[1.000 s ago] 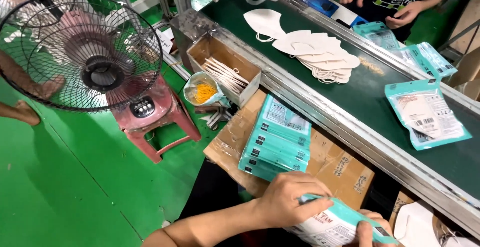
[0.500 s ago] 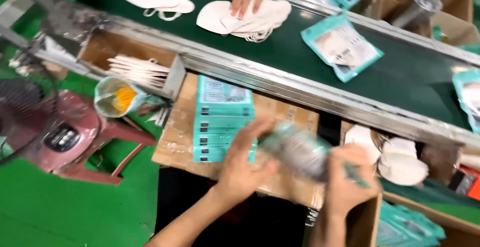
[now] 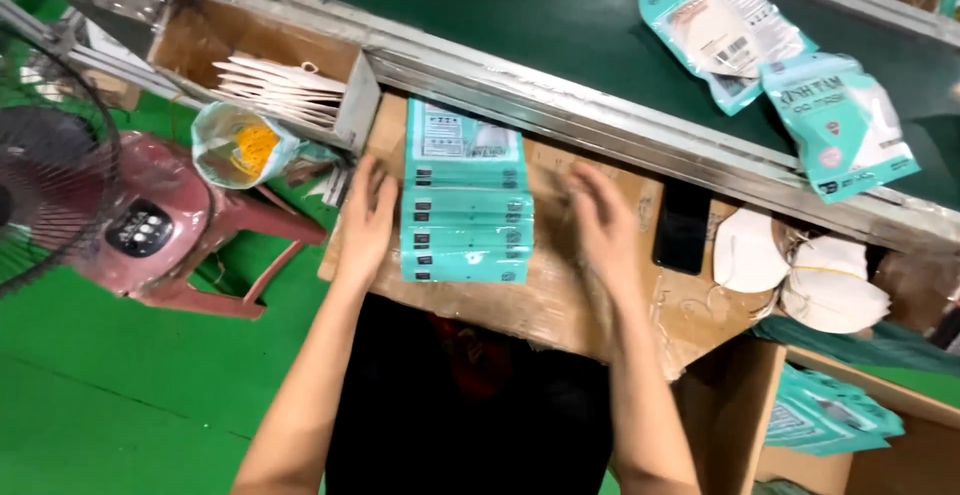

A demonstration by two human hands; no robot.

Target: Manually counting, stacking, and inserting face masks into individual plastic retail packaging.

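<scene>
A row of several teal packets (image 3: 466, 205) lies overlapped on a cardboard sheet (image 3: 560, 295) in front of me. My left hand (image 3: 366, 220) rests flat against the left side of the row, fingers apart. My right hand (image 3: 602, 225) hovers open, blurred, a little to the right of the row, holding nothing. Two more teal packets (image 3: 780, 65) with white masks inside lie on the green belt (image 3: 520, 15) at the upper right.
An open cardboard box of flat white masks (image 3: 270, 85) sits upper left, a cup with yellow contents (image 3: 238, 145) below it. A fan (image 3: 40, 185) stands over a red stool (image 3: 170, 235) on the left. White masks (image 3: 800, 270), a black phone (image 3: 682, 227) and a box of teal packets (image 3: 825, 415) sit right.
The packet held between both hands half a second ago is no longer in them; both hands are now open on either side of the row. The view has swung down toward the cardboard.
</scene>
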